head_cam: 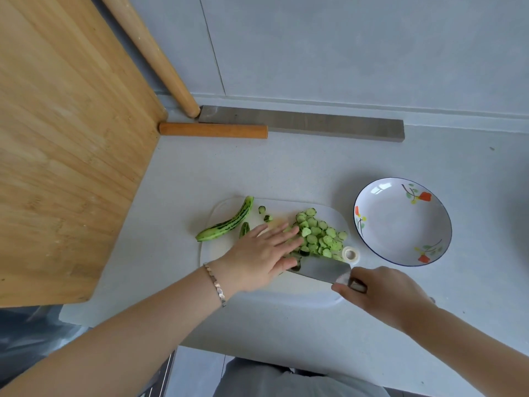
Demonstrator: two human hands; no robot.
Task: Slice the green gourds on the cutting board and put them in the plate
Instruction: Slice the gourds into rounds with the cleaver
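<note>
A heap of green gourd slices (pixel 319 234) lies on the right half of the white cutting board (pixel 303 292). My left hand (pixel 264 252) rests flat with straight fingers against the heap's left side. My right hand (pixel 383 293) grips the handle of a cleaver (pixel 319 267), its blade lying low at the heap's near edge. A halved gourd (pixel 226 222) lies uncut on the board's left end, with a small piece (pixel 244 229) beside it. Two stray slices (pixel 264 213) sit further back. The flowered plate (pixel 402 222) stands right of the board, holding nothing.
A small white tape roll (pixel 349 254) sits at the board's right edge. A large wooden board (pixel 65 138) leans at the left. A rolling pin (pixel 151 51), a wooden handle (pixel 213 130) and a grey metal bar (pixel 303 123) lie at the back.
</note>
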